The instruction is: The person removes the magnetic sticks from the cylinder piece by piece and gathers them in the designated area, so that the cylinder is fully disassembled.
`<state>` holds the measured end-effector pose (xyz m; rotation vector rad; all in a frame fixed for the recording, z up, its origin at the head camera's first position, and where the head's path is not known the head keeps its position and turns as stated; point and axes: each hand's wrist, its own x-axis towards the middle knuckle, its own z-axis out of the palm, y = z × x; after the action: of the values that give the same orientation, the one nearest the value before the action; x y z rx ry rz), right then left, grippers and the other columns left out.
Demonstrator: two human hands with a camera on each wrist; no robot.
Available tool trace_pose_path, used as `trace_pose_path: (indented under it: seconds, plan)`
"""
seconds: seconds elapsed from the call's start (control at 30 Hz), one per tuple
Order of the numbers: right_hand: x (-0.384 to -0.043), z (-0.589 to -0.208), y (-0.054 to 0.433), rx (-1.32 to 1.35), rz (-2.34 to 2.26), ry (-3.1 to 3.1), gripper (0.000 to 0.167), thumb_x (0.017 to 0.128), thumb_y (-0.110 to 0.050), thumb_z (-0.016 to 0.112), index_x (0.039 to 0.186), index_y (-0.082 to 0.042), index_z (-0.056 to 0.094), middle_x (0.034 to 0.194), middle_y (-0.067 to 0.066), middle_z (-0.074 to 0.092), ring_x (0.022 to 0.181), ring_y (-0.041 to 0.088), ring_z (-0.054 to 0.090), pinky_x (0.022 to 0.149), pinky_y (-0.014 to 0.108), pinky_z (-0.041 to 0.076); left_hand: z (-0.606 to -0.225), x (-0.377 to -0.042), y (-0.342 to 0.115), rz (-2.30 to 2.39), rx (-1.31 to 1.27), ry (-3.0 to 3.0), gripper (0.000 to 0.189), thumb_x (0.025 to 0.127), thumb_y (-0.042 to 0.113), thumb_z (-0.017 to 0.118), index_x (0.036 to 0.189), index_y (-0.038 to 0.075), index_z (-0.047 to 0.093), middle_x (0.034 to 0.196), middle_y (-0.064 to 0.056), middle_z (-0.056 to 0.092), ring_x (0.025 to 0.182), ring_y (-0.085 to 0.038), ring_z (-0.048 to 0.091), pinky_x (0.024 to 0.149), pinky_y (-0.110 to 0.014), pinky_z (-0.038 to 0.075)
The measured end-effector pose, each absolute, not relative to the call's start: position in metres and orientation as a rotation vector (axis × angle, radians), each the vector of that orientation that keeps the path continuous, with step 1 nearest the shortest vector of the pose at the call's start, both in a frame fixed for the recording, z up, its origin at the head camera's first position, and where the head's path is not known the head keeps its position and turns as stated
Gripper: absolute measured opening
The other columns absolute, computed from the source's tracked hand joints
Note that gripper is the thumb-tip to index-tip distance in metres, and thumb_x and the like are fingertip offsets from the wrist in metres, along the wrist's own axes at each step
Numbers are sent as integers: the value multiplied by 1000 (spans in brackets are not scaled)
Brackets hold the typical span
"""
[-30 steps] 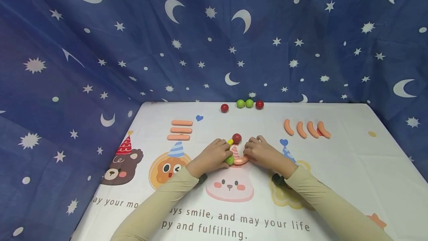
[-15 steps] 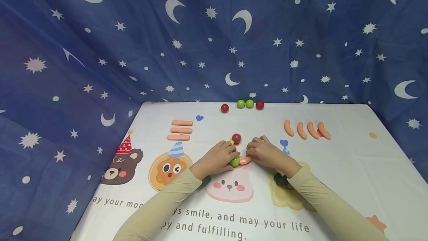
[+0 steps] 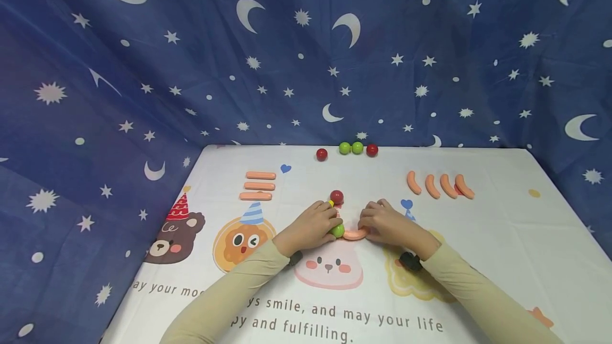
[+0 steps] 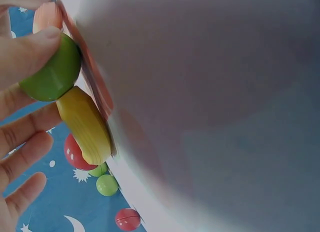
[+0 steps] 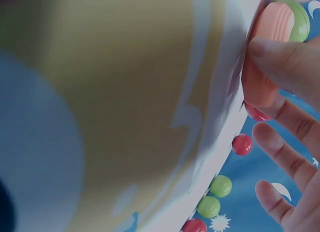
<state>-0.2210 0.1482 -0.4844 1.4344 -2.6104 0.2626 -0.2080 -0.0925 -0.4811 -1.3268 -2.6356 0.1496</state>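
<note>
Left hand is resting on the bench, thumb and fingers pinching the green ball just left of the curved sausage. The left wrist view is showing what the head view hides: thumb pressing on the green ball, a yellow piece touching it underneath, remaining fingers spread loose. A red ball is sitting just behind the curved sausage. Right hand is gripping the sausage's right end; the right wrist view is showing the thumb clamping the sausage with the green ball butting against its far end, other fingers extended. Far behind the sausage, four balls are lining the bench's back edge.
</note>
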Motion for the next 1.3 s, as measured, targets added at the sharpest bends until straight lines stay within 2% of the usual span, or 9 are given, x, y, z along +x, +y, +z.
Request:
trace_pose_path:
  seconds: [0.27,0.53,0.77,1.07,1.3]
  plan:
    - [-215,-485,150,1471,272,-2533,18,70,-23,80,84,-21,70,84,-9,67,87,12,54,78,34,40,-481,-208,-93,142,-1324,-2618,29,82,38,69,106,22,66,99,6,62,97,-14,53,97,-29,39]
    - [-210,-484,153,1488,357,-2372,21,67,-22,81,81,-18,66,80,-7,63,84,13,55,78,35,42,-479,-207,-93,120,-1314,-2646,29,83,38,68,107,22,65,102,6,62,99,-14,53,99,-30,39]
    - [-207,-483,151,1507,346,-2378,20,68,-24,79,78,-17,63,78,-8,62,85,12,53,80,34,41,-478,-207,-92,116,-1312,-2644,27,82,37,69,105,22,66,99,6,61,99,-14,52,98,-29,39]
    - [-206,-485,154,1467,283,-2375,20,66,-20,79,75,-16,62,75,-7,62,82,13,54,77,34,41,-478,-206,-93,110,-1325,-2643,28,82,37,69,106,22,66,100,6,61,98,-14,51,97,-29,39]
    - [-210,-485,162,1367,287,-2395,23,66,-25,81,76,-16,63,76,-6,63,83,14,55,74,35,42,-479,-206,-92,103,-1321,-2652,29,83,37,69,108,22,66,101,5,61,98,-15,51,97,-29,38]
